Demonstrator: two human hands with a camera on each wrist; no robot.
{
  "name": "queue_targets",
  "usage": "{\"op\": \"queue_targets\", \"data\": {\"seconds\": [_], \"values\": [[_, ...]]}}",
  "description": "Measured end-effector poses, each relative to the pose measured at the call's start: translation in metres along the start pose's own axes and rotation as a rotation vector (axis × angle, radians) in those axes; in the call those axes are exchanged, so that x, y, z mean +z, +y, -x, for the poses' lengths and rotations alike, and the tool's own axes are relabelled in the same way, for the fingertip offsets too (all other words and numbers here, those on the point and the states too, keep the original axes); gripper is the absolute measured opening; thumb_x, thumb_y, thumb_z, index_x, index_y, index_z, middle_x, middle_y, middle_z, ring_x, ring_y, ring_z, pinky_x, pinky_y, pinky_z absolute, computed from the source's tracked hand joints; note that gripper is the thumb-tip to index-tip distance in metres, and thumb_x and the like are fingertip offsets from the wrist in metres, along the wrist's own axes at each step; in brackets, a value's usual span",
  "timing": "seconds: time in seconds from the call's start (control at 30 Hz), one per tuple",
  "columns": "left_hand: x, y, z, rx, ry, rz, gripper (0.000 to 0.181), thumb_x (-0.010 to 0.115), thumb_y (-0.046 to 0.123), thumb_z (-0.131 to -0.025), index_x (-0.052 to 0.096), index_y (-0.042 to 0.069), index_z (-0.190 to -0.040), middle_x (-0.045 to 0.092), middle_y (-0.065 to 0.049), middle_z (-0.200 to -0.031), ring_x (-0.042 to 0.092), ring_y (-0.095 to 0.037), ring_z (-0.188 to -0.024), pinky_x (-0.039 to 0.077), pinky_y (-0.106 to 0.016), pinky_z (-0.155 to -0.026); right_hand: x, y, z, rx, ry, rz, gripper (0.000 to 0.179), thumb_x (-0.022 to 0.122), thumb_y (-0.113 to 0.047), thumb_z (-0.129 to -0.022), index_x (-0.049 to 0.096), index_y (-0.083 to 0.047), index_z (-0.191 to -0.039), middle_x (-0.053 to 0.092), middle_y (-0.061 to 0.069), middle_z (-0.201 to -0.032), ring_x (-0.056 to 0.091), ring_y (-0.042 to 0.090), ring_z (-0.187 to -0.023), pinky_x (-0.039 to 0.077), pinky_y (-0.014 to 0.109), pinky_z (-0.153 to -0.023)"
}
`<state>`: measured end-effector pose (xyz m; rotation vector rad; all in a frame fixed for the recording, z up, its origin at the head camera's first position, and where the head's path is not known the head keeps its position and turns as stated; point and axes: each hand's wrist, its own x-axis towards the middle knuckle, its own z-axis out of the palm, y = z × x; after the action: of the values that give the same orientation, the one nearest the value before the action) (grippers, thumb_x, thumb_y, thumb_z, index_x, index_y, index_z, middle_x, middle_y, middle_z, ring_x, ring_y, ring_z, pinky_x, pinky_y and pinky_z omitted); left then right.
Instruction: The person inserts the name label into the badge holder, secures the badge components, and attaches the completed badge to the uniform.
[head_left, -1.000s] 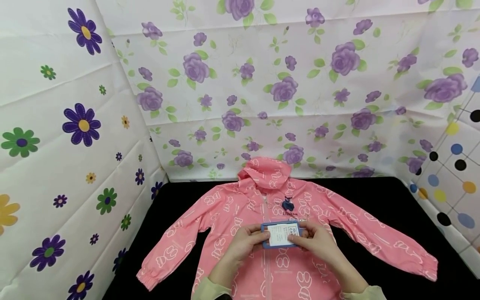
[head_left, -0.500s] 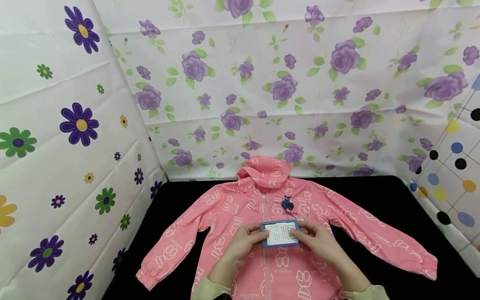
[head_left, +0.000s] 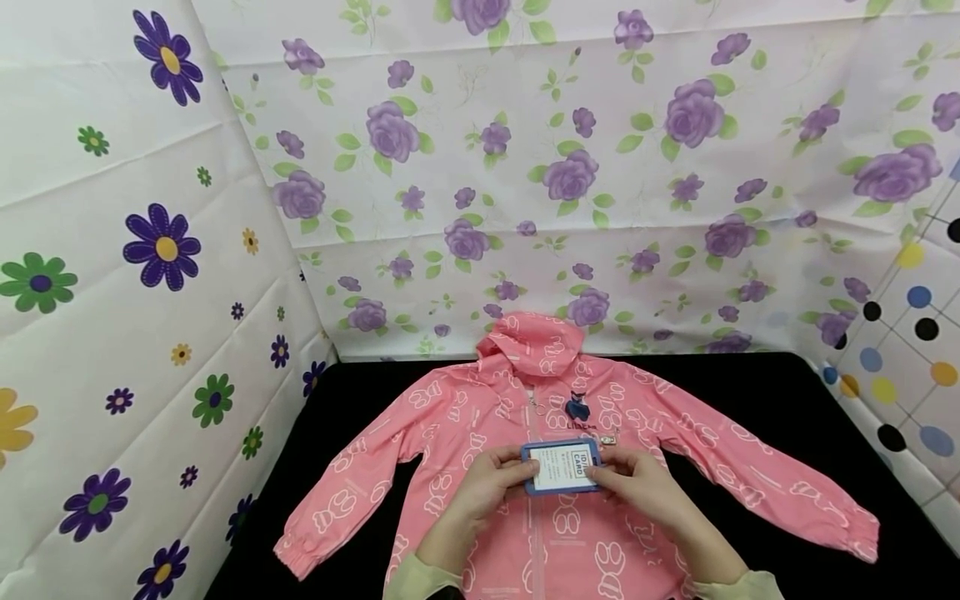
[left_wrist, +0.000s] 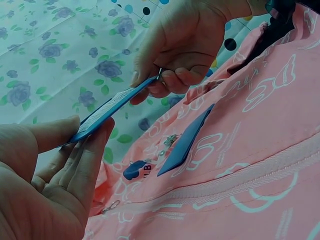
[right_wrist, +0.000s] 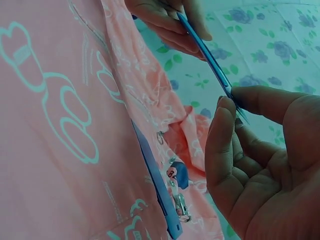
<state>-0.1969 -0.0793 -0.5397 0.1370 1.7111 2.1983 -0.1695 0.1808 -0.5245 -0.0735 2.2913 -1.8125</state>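
A blue-framed badge holder (head_left: 562, 489) with a white printed ID card (head_left: 555, 468) in it is held flat above the jacket. My left hand (head_left: 483, 490) pinches its left edge between thumb and fingers. At the opposite edge my right hand (head_left: 637, 483) pinches it, thumb on the card's right side. Beneath lies a pink hooded jacket (head_left: 442, 433), spread face up with a front zip. On its chest, under the held holder, rests a second flat blue piece (left_wrist: 187, 142). A small metal clip (right_wrist: 181, 207) is beside that piece.
The jacket's sleeves (head_left: 352, 471) spread to both sides over a black tabletop (head_left: 375, 392). A dark blue chest print (head_left: 577, 407) sits near the zip. Behind stands a purple-flowered cloth wall (head_left: 465, 150), with patterned cloth walls at left and right.
My right thumb has shifted toward the card's right edge, uncovering more of the printed lettering. The left hand keeps its hold in nearly the same place.
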Motion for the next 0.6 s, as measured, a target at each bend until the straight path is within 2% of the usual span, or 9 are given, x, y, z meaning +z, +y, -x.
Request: {"op": "queue_targets", "data": {"seconds": [0.6], "values": [[0.0039,0.0034,0.004,-0.016,0.0,-0.007,0.03,0.074,0.001,-0.099,0.067,-0.013,-0.125,0.078,-0.016,-0.105,0.077,-0.017,-0.087,0.065,-0.032,-0.081,0.0037,0.0007,0.001,0.008,0.013,0.016,0.037,0.081,-0.021,-0.098,0.066,0.007,-0.117,0.074,0.008,-0.09,0.067,0.02,-0.075,0.059,0.029,-0.063]]}}
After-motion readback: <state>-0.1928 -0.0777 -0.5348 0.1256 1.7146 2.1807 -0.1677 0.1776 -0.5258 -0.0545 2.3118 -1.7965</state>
